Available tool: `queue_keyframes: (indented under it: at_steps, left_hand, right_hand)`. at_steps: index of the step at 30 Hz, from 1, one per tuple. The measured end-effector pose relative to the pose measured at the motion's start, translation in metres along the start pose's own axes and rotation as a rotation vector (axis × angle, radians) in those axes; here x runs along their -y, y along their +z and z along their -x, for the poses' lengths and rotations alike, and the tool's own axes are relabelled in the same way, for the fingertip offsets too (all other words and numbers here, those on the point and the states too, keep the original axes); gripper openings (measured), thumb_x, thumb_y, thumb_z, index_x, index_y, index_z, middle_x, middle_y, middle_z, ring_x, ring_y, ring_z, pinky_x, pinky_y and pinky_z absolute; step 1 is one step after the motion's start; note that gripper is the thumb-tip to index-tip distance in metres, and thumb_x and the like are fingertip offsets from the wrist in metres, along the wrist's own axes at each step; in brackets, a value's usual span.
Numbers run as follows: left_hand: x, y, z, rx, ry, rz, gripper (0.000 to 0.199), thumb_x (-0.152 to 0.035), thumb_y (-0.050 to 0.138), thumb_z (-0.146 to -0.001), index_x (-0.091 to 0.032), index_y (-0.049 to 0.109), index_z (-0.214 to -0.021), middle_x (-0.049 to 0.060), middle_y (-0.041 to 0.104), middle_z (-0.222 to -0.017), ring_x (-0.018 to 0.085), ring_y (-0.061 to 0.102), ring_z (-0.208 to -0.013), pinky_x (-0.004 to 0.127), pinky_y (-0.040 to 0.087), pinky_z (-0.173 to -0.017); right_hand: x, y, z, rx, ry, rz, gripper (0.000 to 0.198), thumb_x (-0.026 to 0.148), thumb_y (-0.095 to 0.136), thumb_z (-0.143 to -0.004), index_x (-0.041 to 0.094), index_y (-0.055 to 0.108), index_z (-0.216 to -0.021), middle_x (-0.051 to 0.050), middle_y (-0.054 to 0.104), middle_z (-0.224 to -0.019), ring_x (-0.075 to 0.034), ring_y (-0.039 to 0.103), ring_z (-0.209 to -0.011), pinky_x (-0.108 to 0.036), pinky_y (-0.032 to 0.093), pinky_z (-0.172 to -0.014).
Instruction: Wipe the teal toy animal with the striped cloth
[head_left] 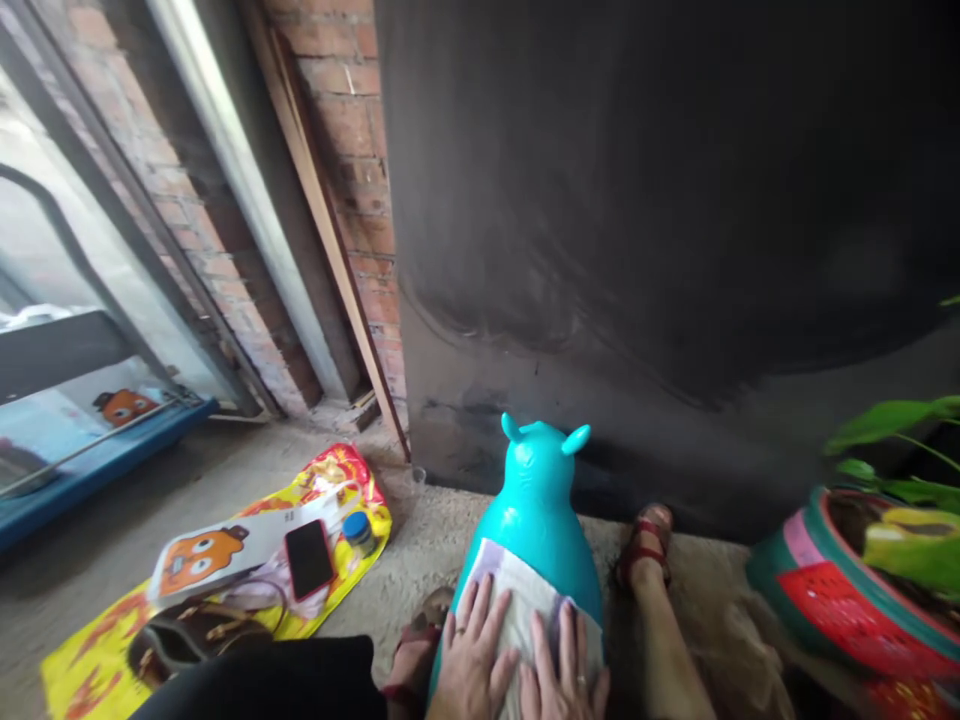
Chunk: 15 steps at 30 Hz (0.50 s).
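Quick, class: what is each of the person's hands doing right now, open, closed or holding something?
Left hand: open, fingers spread, flat on the white cloth over the teal toy.
Right hand: open, flat on the same cloth.

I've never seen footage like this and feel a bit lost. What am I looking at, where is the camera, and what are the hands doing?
There is no machine here. The one picture comes from a camera worn on a person's head, looking forward and down, so you see that person's own two bare hands at the bottom edge. The left hand and right hand lie flat, side by side, on a pale cloth spread over the back of a turquoise inflatable animal toy. Neither hand grips anything. The person's sandalled foot rests beside the toy on the rough concrete floor. To the left, a yellow printed bag lies on the floor with a black phone and a small blue-capped bottle on it. To the right stands a colourful plant pot.
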<state>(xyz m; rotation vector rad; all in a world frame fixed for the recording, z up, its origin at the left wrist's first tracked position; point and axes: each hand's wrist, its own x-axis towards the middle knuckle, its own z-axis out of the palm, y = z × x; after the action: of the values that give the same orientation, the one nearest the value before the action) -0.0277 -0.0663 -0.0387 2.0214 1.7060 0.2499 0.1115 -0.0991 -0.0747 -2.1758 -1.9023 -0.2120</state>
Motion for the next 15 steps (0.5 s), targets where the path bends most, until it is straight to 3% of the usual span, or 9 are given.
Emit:
queue_keyframes:
  at_steps: [8,11,15]
  left_hand:
    - [-0.013,-0.032,-0.075,0.046,-0.15,0.159,0.057,-0.048,0.025,-0.093,-0.032,0.013,-0.147,-0.002,0.0,-0.157,0.022,-0.001,-0.145,0.056,0.018,-0.114]
    - [-0.018,-0.034,-0.079,0.046,-0.142,0.155,0.056,-0.045,0.023,-0.094,-0.031,0.011,-0.147,-0.003,-0.002,-0.157,0.022,-0.002,-0.145,0.055,0.018,-0.114]
    - [-0.019,-0.032,-0.055,0.04,-0.147,0.156,0.058,-0.045,0.028,-0.092,-0.032,0.014,-0.147,-0.003,-0.001,-0.156,0.022,0.0,-0.145,0.055,0.019,-0.115]
  right_hand:
    - [0.016,-0.014,-0.11,0.171,-0.038,-0.062,0.046,0.044,0.027,-0.094,0.04,0.028,-0.14,-0.011,0.012,-0.156,-0.033,0.008,-0.142,-0.068,0.032,-0.098]
    - [0.018,-0.011,-0.111,0.17,-0.029,-0.041,0.047,0.045,0.026,-0.094,0.039,0.025,-0.141,-0.011,0.008,-0.156,-0.033,0.005,-0.142,-0.068,0.03,-0.099]
    - [0.016,-0.008,-0.074,0.168,-0.029,0.018,0.049,0.046,0.028,-0.093,0.033,0.031,-0.141,-0.012,0.017,-0.155,-0.034,0.017,-0.141,-0.067,0.035,-0.096]
